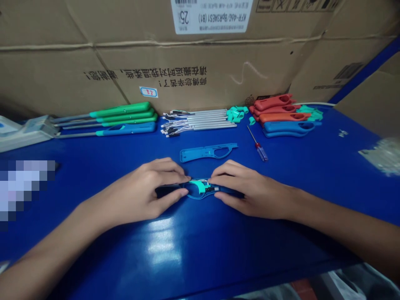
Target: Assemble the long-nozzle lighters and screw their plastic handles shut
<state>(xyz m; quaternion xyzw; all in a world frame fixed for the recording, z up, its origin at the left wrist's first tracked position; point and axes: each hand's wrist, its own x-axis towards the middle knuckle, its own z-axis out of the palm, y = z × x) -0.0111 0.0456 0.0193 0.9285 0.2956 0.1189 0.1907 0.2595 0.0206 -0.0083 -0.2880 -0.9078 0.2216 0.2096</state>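
A blue lighter shell half point(196, 197) lies between my hands, its inside facing up. Inside it sit a turquoise trigger point(199, 186), a small black part point(210, 189) and a bit of white wire. Thumb and fingers of my left hand point(153, 187) pinch the shell's left end. My right hand point(250, 187) grips the right end, fingertips close to the black part and wire. Both ends of the shell are largely hidden under my hands. Just beyond them rests a matching blue shell half point(196, 154), with a screwdriver point(260, 148) to its right.
Assembled lighters, green point(125, 109) and blue point(131, 128), lie at back left beside a white device point(31, 131). Metal tubes point(209, 119) with wires and turquoise triggers point(236, 113) are at back centre. Red point(271, 102), orange and blue shells are piled right, before a cardboard wall point(200, 54).
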